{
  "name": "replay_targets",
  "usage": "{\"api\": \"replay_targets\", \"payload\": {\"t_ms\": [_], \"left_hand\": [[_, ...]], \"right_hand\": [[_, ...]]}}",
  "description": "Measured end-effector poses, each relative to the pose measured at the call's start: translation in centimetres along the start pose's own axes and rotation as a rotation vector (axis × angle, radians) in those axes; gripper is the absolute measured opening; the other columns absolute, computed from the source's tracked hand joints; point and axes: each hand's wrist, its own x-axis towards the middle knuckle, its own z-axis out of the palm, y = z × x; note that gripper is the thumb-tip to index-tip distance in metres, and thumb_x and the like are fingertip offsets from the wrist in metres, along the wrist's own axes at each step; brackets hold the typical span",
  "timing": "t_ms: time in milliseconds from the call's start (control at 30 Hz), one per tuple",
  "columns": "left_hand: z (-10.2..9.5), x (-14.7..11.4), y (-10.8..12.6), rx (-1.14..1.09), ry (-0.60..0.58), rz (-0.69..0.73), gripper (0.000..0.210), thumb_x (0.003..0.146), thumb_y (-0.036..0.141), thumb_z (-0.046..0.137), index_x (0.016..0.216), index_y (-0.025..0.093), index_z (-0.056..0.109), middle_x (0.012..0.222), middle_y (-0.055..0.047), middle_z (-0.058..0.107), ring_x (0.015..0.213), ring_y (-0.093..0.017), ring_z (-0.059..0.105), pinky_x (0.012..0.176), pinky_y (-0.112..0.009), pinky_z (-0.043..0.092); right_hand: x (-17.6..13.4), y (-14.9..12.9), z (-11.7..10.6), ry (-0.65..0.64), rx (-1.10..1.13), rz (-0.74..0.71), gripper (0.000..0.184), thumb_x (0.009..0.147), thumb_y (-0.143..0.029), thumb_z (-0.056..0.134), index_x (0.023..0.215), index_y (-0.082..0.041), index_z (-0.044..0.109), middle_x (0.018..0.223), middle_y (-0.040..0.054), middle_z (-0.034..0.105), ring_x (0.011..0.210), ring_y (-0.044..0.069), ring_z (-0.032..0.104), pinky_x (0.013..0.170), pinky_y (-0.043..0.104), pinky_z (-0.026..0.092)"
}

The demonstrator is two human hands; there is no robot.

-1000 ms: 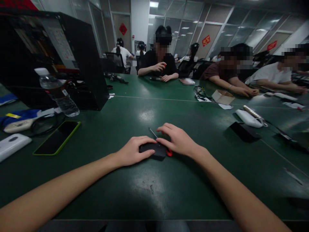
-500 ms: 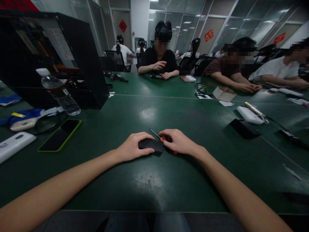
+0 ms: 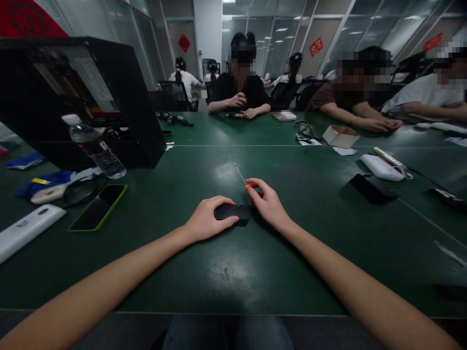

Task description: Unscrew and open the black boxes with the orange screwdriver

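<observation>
My left hand [image 3: 208, 219] grips a small black rectangular box [image 3: 233, 212] from its left side, thumb along the near edge and fingers over the far one. The box rests on the green table [image 3: 175, 282]. Just right of it, my right hand [image 3: 269, 204] is closed round a screwdriver [image 3: 241, 176] with an orange collar. Its thin metal shaft points away and to the left, clear of the box. Most of the screwdriver's handle is hidden in my palm.
On the left stand an open black computer case [image 3: 142, 112] and a tilted water bottle [image 3: 100, 153], with a green-edged phone [image 3: 98, 208] nearer me. A black box [image 3: 372, 188], a white device [image 3: 382, 167] and an open carton [image 3: 341, 136] lie rightward. A person [image 3: 239, 92] sits opposite.
My right hand has lifted the screwdriver away from the black box and swung it forward, its tip now farther off. My left hand still grips the box, which has turned slightly.
</observation>
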Motion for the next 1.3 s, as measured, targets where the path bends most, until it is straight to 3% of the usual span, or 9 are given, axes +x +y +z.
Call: {"api": "replay_targets", "payload": {"t_ms": [133, 300, 400, 600, 733, 900, 1300], "left_hand": [[0.7, 1.1, 0.0, 0.031, 0.009, 0.008, 0.032, 0.082, 0.037, 0.075, 0.108, 0.019, 0.069, 0.11, -0.008, 0.074, 0.1, -0.026, 0.069, 0.092, -0.04, 0.052], [0.8, 1.5, 0.0, 0.023, -0.045, 0.044, 0.034, 0.086, 0.039, 0.071, 0.113, 0.018, 0.067, 0.112, -0.008, 0.073, 0.1, -0.025, 0.068, 0.091, -0.039, 0.052], [0.4, 1.0, -0.2, 0.021, -0.077, 0.073, 0.035, 0.09, 0.038, 0.067, 0.119, 0.019, 0.064, 0.116, -0.008, 0.071, 0.105, -0.025, 0.067, 0.093, -0.038, 0.05], [-0.2, 0.4, -0.7, 0.023, -0.108, 0.092, 0.036, 0.093, 0.04, 0.064, 0.123, 0.02, 0.062, 0.118, -0.008, 0.07, 0.106, -0.025, 0.066, 0.093, -0.038, 0.05], [-0.1, 0.4, -0.6, 0.025, -0.102, 0.103, 0.036, 0.093, 0.04, 0.063, 0.123, 0.021, 0.061, 0.118, -0.008, 0.07, 0.105, -0.025, 0.066, 0.093, -0.038, 0.051], [-0.1, 0.4, -0.5, 0.021, -0.102, 0.101, 0.036, 0.092, 0.039, 0.064, 0.123, 0.02, 0.062, 0.117, -0.009, 0.07, 0.105, -0.025, 0.067, 0.093, -0.038, 0.051], [0.0, 0.4, -0.7, 0.013, -0.099, 0.117, 0.036, 0.093, 0.04, 0.064, 0.123, 0.019, 0.062, 0.117, -0.008, 0.07, 0.106, -0.024, 0.067, 0.093, -0.038, 0.05]], "right_hand": [[1.0, 0.9, 0.4, 0.057, 0.142, 0.077, 0.044, 0.077, -0.052, 0.071, 0.104, -0.017, 0.068, 0.101, 0.0088, 0.071, 0.076, 0.017, 0.065, 0.065, 0.03, 0.054], [1.7, 0.6, -0.6, 0.173, 0.214, 0.059, 0.043, 0.075, -0.046, 0.075, 0.106, -0.018, 0.062, 0.109, 0.0095, 0.071, 0.083, 0.017, 0.068, 0.082, 0.036, 0.057], [1.2, -0.6, -1.1, 0.249, 0.187, -0.1, 0.04, 0.083, -0.042, 0.07, 0.114, -0.021, 0.055, 0.114, 0.0086, 0.07, 0.086, 0.016, 0.068, 0.086, 0.037, 0.057], [-0.7, -3.6, -1.4, 0.278, -0.016, -0.524, 0.043, 0.099, -0.037, 0.052, 0.139, -0.032, 0.037, 0.095, 0.0024, 0.064, 0.083, 0.017, 0.065, 0.077, 0.036, 0.058], [-1.3, -4.5, -1.5, 0.284, -0.085, -0.646, 0.042, 0.101, -0.04, 0.048, 0.141, -0.036, 0.033, 0.093, 0.0028, 0.061, 0.078, 0.018, 0.063, 0.067, 0.036, 0.058], [-1.3, -4.1, -1.5, 0.22, -0.107, -0.664, 0.043, 0.1, -0.034, 0.049, 0.141, -0.035, 0.034, 0.095, 0.0034, 0.06, 0.077, 0.018, 0.063, 0.068, 0.037, 0.058], [-1.3, -3.9, -1.6, 0.204, -0.176, -0.669, 0.045, 0.101, -0.034, 0.046, 0.143, -0.036, 0.03, 0.091, 0.0018, 0.058, 0.076, 0.018, 0.063, 0.071, 0.039, 0.058]]}}
